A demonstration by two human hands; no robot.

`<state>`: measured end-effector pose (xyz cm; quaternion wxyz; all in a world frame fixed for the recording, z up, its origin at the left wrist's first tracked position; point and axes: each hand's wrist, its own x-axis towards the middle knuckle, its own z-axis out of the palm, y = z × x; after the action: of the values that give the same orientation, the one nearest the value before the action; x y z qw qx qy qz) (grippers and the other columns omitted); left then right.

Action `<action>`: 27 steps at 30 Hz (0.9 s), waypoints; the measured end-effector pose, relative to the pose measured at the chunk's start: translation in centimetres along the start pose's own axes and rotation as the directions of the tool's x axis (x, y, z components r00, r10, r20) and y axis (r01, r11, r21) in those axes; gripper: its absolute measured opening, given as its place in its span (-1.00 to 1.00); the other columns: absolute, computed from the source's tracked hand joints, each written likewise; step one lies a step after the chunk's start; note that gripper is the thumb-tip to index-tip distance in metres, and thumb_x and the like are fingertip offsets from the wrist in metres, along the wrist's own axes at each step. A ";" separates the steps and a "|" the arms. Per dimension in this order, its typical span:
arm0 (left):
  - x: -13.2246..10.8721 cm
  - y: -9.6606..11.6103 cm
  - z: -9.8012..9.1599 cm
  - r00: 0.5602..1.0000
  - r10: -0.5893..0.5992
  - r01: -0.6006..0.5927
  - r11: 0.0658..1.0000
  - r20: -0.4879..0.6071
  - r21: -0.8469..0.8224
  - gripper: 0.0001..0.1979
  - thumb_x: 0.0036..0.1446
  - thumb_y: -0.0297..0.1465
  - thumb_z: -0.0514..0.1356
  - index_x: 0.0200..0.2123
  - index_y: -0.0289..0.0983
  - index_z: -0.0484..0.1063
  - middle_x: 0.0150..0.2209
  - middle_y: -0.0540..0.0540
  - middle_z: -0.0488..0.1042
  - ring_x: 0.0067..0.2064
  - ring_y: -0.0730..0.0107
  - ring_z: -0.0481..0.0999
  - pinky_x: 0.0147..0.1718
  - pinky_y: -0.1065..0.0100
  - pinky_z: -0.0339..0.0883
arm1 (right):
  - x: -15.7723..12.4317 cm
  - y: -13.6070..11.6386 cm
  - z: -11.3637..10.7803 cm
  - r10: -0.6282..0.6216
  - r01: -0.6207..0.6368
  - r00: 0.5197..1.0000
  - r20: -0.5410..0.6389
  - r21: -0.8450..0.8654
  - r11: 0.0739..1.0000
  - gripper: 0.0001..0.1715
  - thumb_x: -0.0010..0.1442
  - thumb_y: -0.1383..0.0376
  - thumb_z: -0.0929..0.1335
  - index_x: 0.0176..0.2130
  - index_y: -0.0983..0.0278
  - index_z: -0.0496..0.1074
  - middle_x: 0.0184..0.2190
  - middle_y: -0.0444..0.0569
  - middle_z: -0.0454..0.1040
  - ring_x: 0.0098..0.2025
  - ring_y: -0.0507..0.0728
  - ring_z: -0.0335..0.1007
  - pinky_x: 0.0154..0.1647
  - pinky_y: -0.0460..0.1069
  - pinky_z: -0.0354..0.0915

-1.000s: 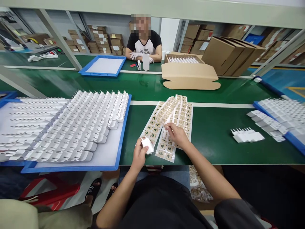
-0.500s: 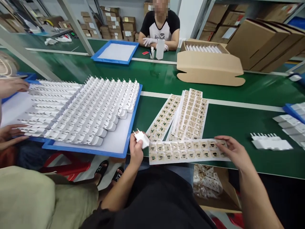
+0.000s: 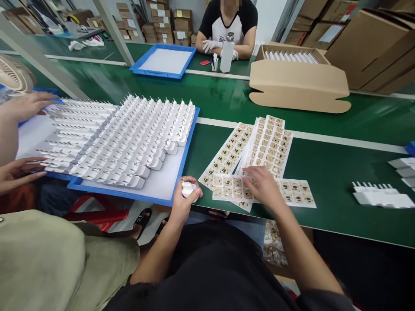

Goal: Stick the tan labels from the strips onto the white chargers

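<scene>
Near the bench's front edge, my left hand (image 3: 182, 203) is closed around a white plug adapter (image 3: 188, 189), with fingers wrapped over part of it. My right hand (image 3: 263, 186) reaches over a sticker sheet (image 3: 296, 193) lying crosswise on the bench; its fingers are apart and seem to rest on the sheet, covering its middle. Behind it lie more sticker sheets (image 3: 272, 140), overlapping in a fan and bearing rows of small tan stickers with dark marks. Left of my left hand stands a blue tray (image 3: 177, 183) filled with rows of white plug adapters (image 3: 139, 134), prongs up.
A co-worker's hands (image 3: 24, 172) touch adapters at the far left. White adapters in a row (image 3: 382, 196) stand at the right. Across the bench are an open carton (image 3: 298, 84), a bottle (image 3: 227, 54), another blue tray (image 3: 162, 60) and a seated person (image 3: 241, 26).
My right hand has let go of the crosswise sheet's right end and moved left onto its middle. The sheet now lies flat on the bench. My left hand has turned the adapter.
</scene>
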<state>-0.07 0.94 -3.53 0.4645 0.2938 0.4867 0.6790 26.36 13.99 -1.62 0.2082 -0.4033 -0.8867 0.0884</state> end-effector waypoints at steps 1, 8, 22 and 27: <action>0.0 -0.1 -0.1 1.000 0.006 -0.006 0.999 0.004 0.033 -0.58 0.03 -0.16 0.42 -0.17 -0.22 0.35 -0.37 0.03 0.44 -0.42 0.44 0.50 -0.35 0.36 0.37 | 1.0 -1.6 1.1 -0.027 0.027 0.998 0.061 -0.003 1.000 -0.67 0.39 0.17 0.32 0.07 0.23 0.51 -0.04 0.15 0.57 0.02 0.36 0.43 0.03 0.24 0.35; 0.1 -0.1 -0.1 0.999 -0.047 0.042 0.930 0.004 0.365 -0.73 0.06 -0.22 0.38 -0.28 -0.23 0.44 -0.41 0.03 0.47 -0.41 0.45 0.40 -0.39 0.44 0.24 | 3.7 -4.2 4.2 -0.026 0.017 0.972 0.234 0.039 0.999 -0.82 0.32 0.22 0.41 -0.09 0.23 0.47 -0.13 0.09 0.52 -0.05 0.32 0.39 -0.07 0.17 0.30; 4.3 1.1 3.0 0.977 0.037 -0.202 0.455 0.208 0.867 -0.86 0.20 -0.42 0.24 -0.16 -0.16 0.52 -0.11 -0.09 0.61 -0.08 0.15 0.61 -0.08 0.26 0.40 | 3.5 -3.6 4.3 -0.044 -0.016 0.973 0.227 0.256 0.966 -0.78 0.31 0.30 0.39 -0.02 0.20 0.47 -0.08 0.05 0.54 0.00 0.29 0.38 0.02 0.17 0.26; 5.4 1.5 3.8 0.974 -0.062 -0.198 0.224 0.216 0.954 -0.80 0.23 -0.43 0.23 -0.09 -0.12 0.52 -0.05 -0.09 0.59 -0.11 0.12 0.61 -0.20 0.28 0.38 | 3.8 -4.4 4.8 -0.112 0.075 0.977 0.180 0.197 0.977 -0.70 0.36 0.29 0.36 0.07 0.20 0.52 -0.05 0.09 0.53 0.04 0.31 0.39 0.01 0.17 0.29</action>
<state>0.54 7.24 -1.07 0.1989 0.6087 0.7378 0.2135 19.00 14.00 -3.37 0.1639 -0.3290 -0.9081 0.2006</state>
